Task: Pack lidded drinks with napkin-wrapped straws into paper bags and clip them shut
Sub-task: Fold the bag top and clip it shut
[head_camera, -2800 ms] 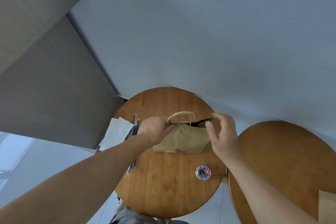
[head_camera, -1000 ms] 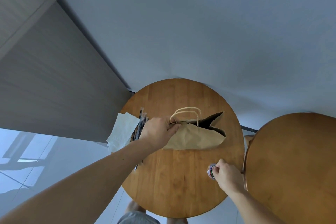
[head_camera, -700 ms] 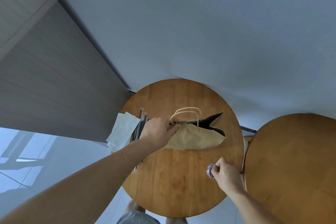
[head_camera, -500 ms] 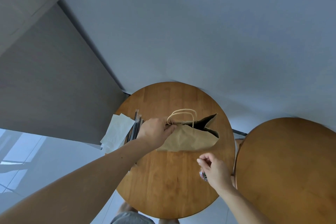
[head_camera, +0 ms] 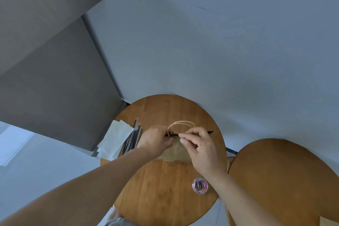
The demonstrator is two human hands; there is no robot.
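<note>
Gripping the left end of the bag's (head_camera: pixel 175 153) top edge, the left hand (head_camera: pixel 156 140) had its fingers curled round the paper, pressing the mouth nearly flat. The right hand (head_camera: pixel 200 146) was just beside it. Its thumb and forefinger pinched the same edge near the middle, and its other fingers were folded loosely into the palm. Whether a clip sat between the fingertips was too small to tell.

The bag stood at the middle of the round table (head_camera: pixel 163 192), its brown side facing the camera. Its handles (head_camera: pixel 180 123) arched up behind the two hands. A dark sliver of the opening showed to the right of the right hand. What lay inside the bag was hidden.

A small tub (head_camera: pixel 200 185) of coloured clips stood on the table near the right forearm, apart from the bag. Straws (head_camera: pixel 134 139) lay in a bundle left of the left hand, with napkins (head_camera: pixel 115 140) beside them overhanging the table's edge. A second table (head_camera: pixel 284 180) stood close on the right.
</note>
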